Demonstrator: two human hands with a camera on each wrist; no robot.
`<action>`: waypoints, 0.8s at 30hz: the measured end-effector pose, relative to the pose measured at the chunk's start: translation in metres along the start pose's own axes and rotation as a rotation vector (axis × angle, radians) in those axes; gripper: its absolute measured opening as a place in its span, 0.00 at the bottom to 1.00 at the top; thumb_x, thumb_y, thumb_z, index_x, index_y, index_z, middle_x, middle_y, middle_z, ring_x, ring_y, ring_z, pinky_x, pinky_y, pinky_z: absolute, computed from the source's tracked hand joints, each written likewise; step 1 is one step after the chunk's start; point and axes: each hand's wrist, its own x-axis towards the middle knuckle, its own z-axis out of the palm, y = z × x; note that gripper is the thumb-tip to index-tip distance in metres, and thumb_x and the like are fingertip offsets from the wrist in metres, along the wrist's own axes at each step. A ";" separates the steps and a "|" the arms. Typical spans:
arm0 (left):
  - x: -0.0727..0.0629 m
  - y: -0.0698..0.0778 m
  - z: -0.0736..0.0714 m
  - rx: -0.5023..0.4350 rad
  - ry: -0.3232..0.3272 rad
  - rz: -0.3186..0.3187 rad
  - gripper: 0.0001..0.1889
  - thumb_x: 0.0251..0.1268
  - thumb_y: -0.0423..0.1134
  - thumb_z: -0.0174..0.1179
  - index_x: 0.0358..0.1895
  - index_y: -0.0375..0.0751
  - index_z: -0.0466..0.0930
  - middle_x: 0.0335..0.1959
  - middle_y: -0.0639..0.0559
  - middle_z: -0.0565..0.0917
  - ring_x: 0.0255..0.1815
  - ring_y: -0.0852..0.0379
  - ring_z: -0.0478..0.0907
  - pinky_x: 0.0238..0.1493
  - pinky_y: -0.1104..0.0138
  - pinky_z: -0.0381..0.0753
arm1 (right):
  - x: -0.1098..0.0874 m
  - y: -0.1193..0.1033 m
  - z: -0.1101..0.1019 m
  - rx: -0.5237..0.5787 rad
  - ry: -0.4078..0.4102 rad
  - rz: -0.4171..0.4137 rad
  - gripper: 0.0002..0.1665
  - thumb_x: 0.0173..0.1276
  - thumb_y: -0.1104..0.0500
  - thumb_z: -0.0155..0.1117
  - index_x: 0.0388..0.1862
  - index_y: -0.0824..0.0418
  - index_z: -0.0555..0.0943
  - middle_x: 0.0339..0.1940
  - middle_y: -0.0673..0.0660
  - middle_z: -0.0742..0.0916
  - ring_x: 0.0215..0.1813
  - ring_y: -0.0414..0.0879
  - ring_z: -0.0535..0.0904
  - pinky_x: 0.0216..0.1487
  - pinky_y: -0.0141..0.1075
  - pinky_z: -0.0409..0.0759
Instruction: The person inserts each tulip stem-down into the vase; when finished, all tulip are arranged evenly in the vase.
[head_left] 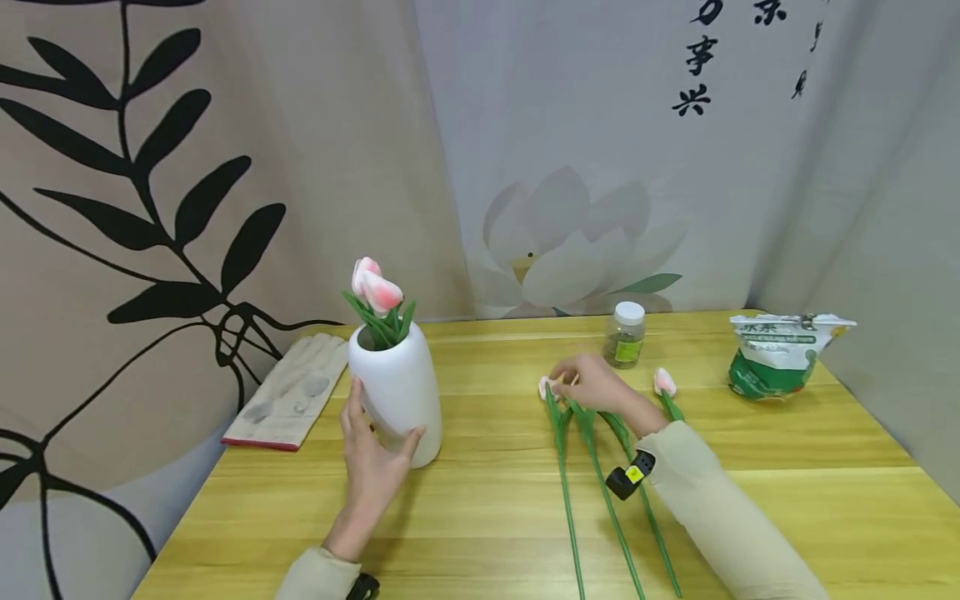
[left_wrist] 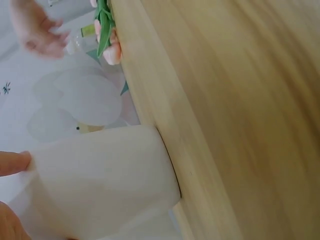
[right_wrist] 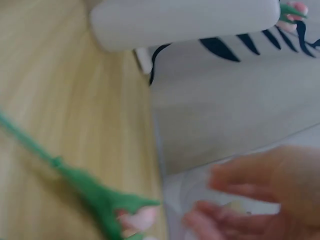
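My left hand (head_left: pixel 375 471) grips the white vase (head_left: pixel 401 387) low on its side, thumb and fingers spread around it. The vase stands upright on the table and holds pink-and-white tulips (head_left: pixel 380 292) with green leaves. Several more tulips lie on the wood, long green stems (head_left: pixel 600 479) running toward the front edge. Over their heads hovers my right hand (head_left: pixel 596 385), fingers loosely bent, hiding some of the blooms. In the right wrist view the fingers (right_wrist: pixel 240 180) are apart with nothing between them, beside a tulip head (right_wrist: pixel 140 217). One tulip head (head_left: pixel 663 382) shows right of the hand.
Behind the right hand stands a small clear jar (head_left: pixel 625 337) with a white lid. A green-and-white pouch (head_left: pixel 780 354) sits at the back right of the wooden table (head_left: pixel 495 517). A folded cloth (head_left: pixel 292 392) lies left of the vase. A printed curtain (head_left: pixel 562 167) hangs behind.
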 end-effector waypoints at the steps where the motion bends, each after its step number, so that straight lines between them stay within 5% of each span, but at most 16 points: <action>1: 0.000 0.000 0.000 0.000 0.001 0.000 0.57 0.34 0.32 0.72 0.69 0.47 0.42 0.60 0.32 0.57 0.58 0.37 0.62 0.45 0.46 0.75 | -0.004 0.006 0.003 0.004 -0.043 0.012 0.12 0.59 0.63 0.59 0.40 0.68 0.80 0.19 0.61 0.82 0.18 0.43 0.74 0.19 0.29 0.71; 4: 0.000 0.000 0.000 -0.002 0.001 0.004 0.57 0.34 0.32 0.72 0.69 0.47 0.42 0.61 0.32 0.57 0.58 0.37 0.61 0.45 0.46 0.75 | -0.014 0.017 0.016 0.032 -0.130 0.103 0.11 0.57 0.65 0.60 0.38 0.69 0.80 0.11 0.60 0.78 0.11 0.42 0.69 0.13 0.26 0.67; 8: 0.000 -0.001 0.001 0.000 0.000 0.001 0.57 0.35 0.33 0.72 0.69 0.47 0.41 0.61 0.32 0.57 0.59 0.38 0.61 0.45 0.46 0.75 | -0.021 0.021 0.035 0.077 -0.118 0.178 0.13 0.57 0.65 0.61 0.40 0.70 0.78 0.14 0.59 0.80 0.10 0.41 0.70 0.11 0.28 0.69; 14: 0.000 0.000 0.002 0.003 0.001 -0.005 0.57 0.35 0.33 0.72 0.69 0.48 0.41 0.61 0.32 0.57 0.58 0.37 0.62 0.44 0.47 0.75 | -0.022 0.018 0.057 -0.029 0.010 0.110 0.15 0.55 0.64 0.63 0.42 0.67 0.75 0.15 0.52 0.77 0.14 0.37 0.66 0.15 0.26 0.63; 24: 0.000 0.001 0.001 0.006 0.001 -0.004 0.57 0.35 0.33 0.72 0.69 0.47 0.41 0.61 0.32 0.57 0.58 0.37 0.62 0.44 0.47 0.75 | -0.027 0.003 0.075 -0.032 -0.055 0.098 0.24 0.52 0.67 0.59 0.51 0.68 0.72 0.13 0.48 0.74 0.15 0.36 0.64 0.15 0.26 0.61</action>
